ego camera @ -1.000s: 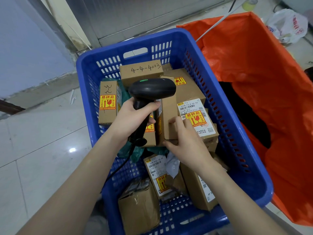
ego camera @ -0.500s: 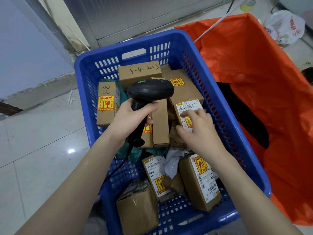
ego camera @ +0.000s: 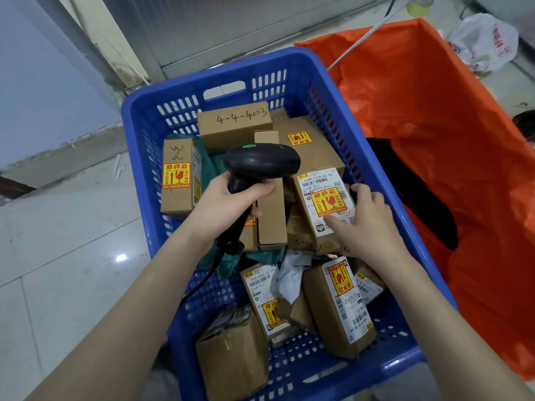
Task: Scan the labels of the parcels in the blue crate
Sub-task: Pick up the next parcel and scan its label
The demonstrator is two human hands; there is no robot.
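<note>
A blue crate (ego camera: pixel 139 131) on the floor holds several brown cardboard parcels. My left hand (ego camera: pixel 223 206) grips a black barcode scanner (ego camera: pixel 262 164) by its handle, its head over the middle of the crate. My right hand (ego camera: pixel 364 221) holds a labelled parcel (ego camera: pixel 321 195) at its right side, thumb on the white label, label facing up with a yellow fragile sticker. A box marked "4-4-4003" (ego camera: pixel 234 125) lies at the back. Two more labelled parcels (ego camera: pixel 341 302) (ego camera: pixel 266 299) lie near the front.
An orange bag (ego camera: pixel 434 117) stands open right beside the crate, with something dark inside. A white plastic bag (ego camera: pixel 486 41) lies at the far right. Pale floor tiles (ego camera: pixel 63 256) spread to the left, and a wall and metal door frame rise behind the crate.
My right hand left the upright box in the middle, moved right and took hold of the labelled parcel. A parcel near the front now shows its label. The scanner hand stayed put.
</note>
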